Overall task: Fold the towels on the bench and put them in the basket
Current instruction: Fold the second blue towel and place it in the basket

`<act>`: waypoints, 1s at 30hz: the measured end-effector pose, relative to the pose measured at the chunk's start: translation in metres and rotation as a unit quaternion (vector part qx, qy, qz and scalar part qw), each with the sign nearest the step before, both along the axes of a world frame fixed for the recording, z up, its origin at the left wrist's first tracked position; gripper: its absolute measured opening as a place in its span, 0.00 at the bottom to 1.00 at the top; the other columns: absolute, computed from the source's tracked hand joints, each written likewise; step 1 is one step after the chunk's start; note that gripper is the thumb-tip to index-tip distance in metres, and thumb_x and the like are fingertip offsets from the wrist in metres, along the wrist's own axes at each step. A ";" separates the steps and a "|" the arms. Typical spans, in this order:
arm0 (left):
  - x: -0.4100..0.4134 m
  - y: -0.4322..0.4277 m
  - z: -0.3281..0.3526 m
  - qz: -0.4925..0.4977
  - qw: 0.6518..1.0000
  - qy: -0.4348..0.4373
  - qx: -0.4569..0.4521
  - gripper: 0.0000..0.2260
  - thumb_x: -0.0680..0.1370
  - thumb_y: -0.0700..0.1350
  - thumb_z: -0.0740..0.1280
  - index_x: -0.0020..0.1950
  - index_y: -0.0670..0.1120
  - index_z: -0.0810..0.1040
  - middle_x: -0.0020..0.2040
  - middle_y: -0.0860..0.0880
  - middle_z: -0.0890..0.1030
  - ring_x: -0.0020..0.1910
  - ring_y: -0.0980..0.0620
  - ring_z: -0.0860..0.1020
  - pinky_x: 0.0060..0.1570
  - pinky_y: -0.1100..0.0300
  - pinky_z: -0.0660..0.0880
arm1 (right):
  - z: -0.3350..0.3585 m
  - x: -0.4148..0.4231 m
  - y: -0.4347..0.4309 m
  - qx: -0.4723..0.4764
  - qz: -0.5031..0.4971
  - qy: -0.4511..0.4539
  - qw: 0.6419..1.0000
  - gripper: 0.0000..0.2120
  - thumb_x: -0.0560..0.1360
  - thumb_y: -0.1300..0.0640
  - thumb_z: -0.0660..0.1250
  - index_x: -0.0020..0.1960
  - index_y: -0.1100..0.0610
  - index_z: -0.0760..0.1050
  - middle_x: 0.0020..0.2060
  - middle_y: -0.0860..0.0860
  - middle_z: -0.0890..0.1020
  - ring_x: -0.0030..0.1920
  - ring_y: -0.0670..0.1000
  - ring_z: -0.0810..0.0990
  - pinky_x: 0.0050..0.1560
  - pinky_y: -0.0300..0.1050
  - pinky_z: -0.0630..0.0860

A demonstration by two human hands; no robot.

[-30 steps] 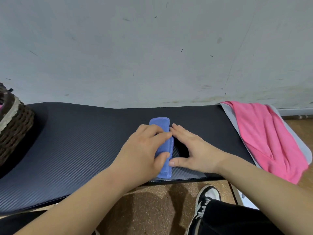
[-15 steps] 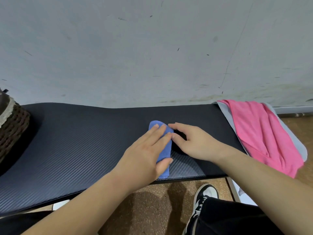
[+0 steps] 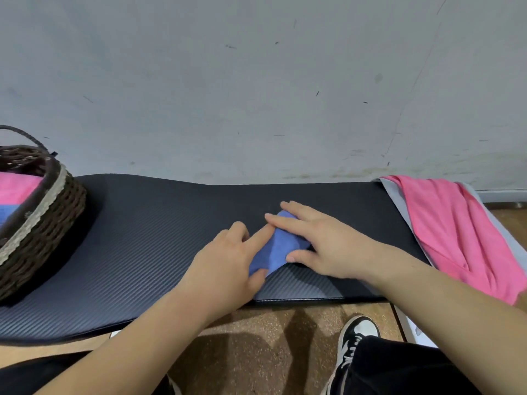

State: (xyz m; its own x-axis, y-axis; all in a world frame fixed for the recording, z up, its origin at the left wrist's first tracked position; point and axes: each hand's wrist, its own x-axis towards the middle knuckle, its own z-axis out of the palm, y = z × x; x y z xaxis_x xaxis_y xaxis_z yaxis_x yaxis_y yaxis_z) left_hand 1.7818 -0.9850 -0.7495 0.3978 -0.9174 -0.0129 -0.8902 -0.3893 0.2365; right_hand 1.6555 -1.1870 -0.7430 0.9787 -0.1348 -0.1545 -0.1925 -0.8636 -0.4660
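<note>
A small folded blue towel (image 3: 278, 248) lies mid-bench between my hands, bunched up into a ridge. My left hand (image 3: 225, 263) pinches its near left edge between index finger and thumb. From the right, my right hand (image 3: 322, 243) covers the towel's far end with straight fingers, its thumb tucked against the right edge. A pink towel (image 3: 453, 232) lies unfolded over a grey towel (image 3: 392, 192) at the bench's right end. The dark wicker basket (image 3: 48, 220) stands at the left end and holds folded pink and blue towels.
The black padded bench (image 3: 148, 240) runs along a grey wall (image 3: 256, 95). My dark trouser leg and a black-and-white shoe (image 3: 356, 334) are on the brown floor below the bench's front edge.
The blue towel has gone from a long flat strip to a shorter, bunched shape. My right hand moved onto its far end. The view swung left, showing more of the basket.
</note>
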 end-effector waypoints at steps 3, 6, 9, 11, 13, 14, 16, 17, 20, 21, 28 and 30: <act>0.011 0.021 0.003 -0.003 1.000 0.011 -0.006 0.33 0.77 0.58 0.65 0.80 0.60 0.55 0.56 0.55 0.67 0.52 0.52 0.71 0.45 0.55 0.78 | 0.003 0.011 0.012 -0.006 -0.036 0.022 0.999 0.36 0.72 0.41 0.74 0.76 0.39 0.64 0.66 0.42 0.70 0.68 0.46 0.70 0.67 0.51 0.73; 0.026 0.043 0.005 0.038 0.998 0.046 0.001 0.35 0.75 0.60 0.68 0.79 0.54 0.61 0.60 0.55 0.68 0.59 0.53 0.71 0.53 0.56 0.76 | 0.008 0.026 0.030 -0.003 -0.049 0.019 0.999 0.29 0.62 0.35 0.74 0.59 0.41 0.70 0.53 0.41 0.71 0.56 0.45 0.72 0.55 0.49 0.76; 0.037 0.068 0.008 0.119 0.985 0.118 0.026 0.23 0.70 0.60 0.72 0.62 0.54 0.74 0.53 0.56 0.73 0.52 0.53 0.74 0.45 0.59 0.74 | 0.007 0.042 0.062 0.038 -0.052 0.020 0.998 0.22 0.62 0.43 0.76 0.47 0.46 0.66 0.48 0.44 0.73 0.48 0.48 0.74 0.45 0.48 0.76; 0.045 0.086 0.011 0.155 0.970 0.188 0.017 0.19 0.67 0.57 0.76 0.53 0.54 0.74 0.48 0.56 0.76 0.46 0.54 0.77 0.39 0.61 0.72 | 0.006 0.052 0.086 0.068 -0.057 0.010 0.996 0.20 0.63 0.48 0.74 0.44 0.48 0.63 0.45 0.49 0.77 0.45 0.53 0.77 0.43 0.55 0.77; 0.058 0.104 0.022 0.181 0.956 0.228 -0.022 0.20 0.64 0.55 0.78 0.51 0.56 0.75 0.47 0.57 0.78 0.45 0.56 0.78 0.37 0.61 0.74 | 0.009 0.060 0.106 0.112 -0.070 -0.008 0.991 0.20 0.65 0.51 0.74 0.44 0.49 0.62 0.40 0.54 0.79 0.37 0.54 0.74 0.39 0.57 0.75; 0.066 0.114 0.030 0.196 0.950 0.238 -0.049 0.21 0.62 0.55 0.79 0.50 0.57 0.75 0.47 0.57 0.80 0.45 0.56 0.79 0.38 0.59 0.76 | 0.014 0.065 0.115 0.134 -0.080 -0.021 0.988 0.20 0.67 0.52 0.75 0.46 0.48 0.63 0.38 0.55 0.78 0.34 0.52 0.72 0.36 0.53 0.73; 0.085 0.133 0.049 0.224 0.933 0.257 -0.111 0.24 0.60 0.54 0.81 0.52 0.58 0.76 0.46 0.58 0.81 0.46 0.58 0.80 0.45 0.54 0.81 | 0.023 0.076 0.128 0.155 -0.087 -0.063 0.982 0.20 0.70 0.53 0.76 0.51 0.45 0.66 0.40 0.50 0.80 0.36 0.48 0.76 0.39 0.47 0.75; 0.093 0.142 0.057 0.227 0.926 0.265 -0.145 0.25 0.61 0.54 0.82 0.54 0.59 0.76 0.47 0.58 0.82 0.47 0.59 0.81 0.48 0.54 0.81 | 0.029 0.082 0.135 0.154 -0.081 -0.088 0.981 0.22 0.71 0.53 0.76 0.57 0.41 0.67 0.45 0.45 0.81 0.42 0.45 0.79 0.45 0.43 0.77; 0.112 0.173 0.079 0.210 0.922 0.253 -0.204 0.28 0.67 0.53 0.81 0.63 0.60 0.74 0.54 0.62 0.80 0.54 0.65 0.78 0.55 0.64 0.77 | 0.044 0.103 0.158 0.135 -0.044 -0.165 0.976 0.34 0.75 0.53 0.74 0.75 0.35 0.64 0.60 0.40 0.75 0.61 0.40 0.75 0.62 0.33 0.71; 0.117 0.185 0.086 0.205 0.924 0.243 -0.214 0.27 0.69 0.53 0.80 0.65 0.60 0.73 0.57 0.63 0.78 0.57 0.67 0.76 0.57 0.67 0.74 | 0.050 0.112 0.166 0.118 -0.024 -0.180 0.976 0.34 0.76 0.52 0.72 0.76 0.35 0.62 0.61 0.41 0.74 0.61 0.40 0.74 0.62 0.32 0.70; 0.169 0.269 0.124 0.255 0.919 0.165 -0.252 0.21 0.76 0.46 0.74 0.66 0.61 0.74 0.58 0.63 0.78 0.57 0.58 0.78 0.57 0.58 0.76 | 0.082 0.189 0.235 0.062 0.061 -0.174 0.981 0.29 0.81 0.49 0.66 0.79 0.39 0.60 0.60 0.42 0.71 0.55 0.43 0.74 0.60 0.39 0.72; 0.192 0.292 0.133 0.302 0.914 0.110 -0.246 0.21 0.75 0.44 0.74 0.62 0.62 0.75 0.55 0.57 0.80 0.53 0.53 0.79 0.54 0.56 0.77 | 0.091 0.212 0.253 0.064 0.056 -0.165 0.983 0.29 0.81 0.50 0.65 0.80 0.41 0.60 0.64 0.45 0.71 0.56 0.47 0.78 0.62 0.43 0.73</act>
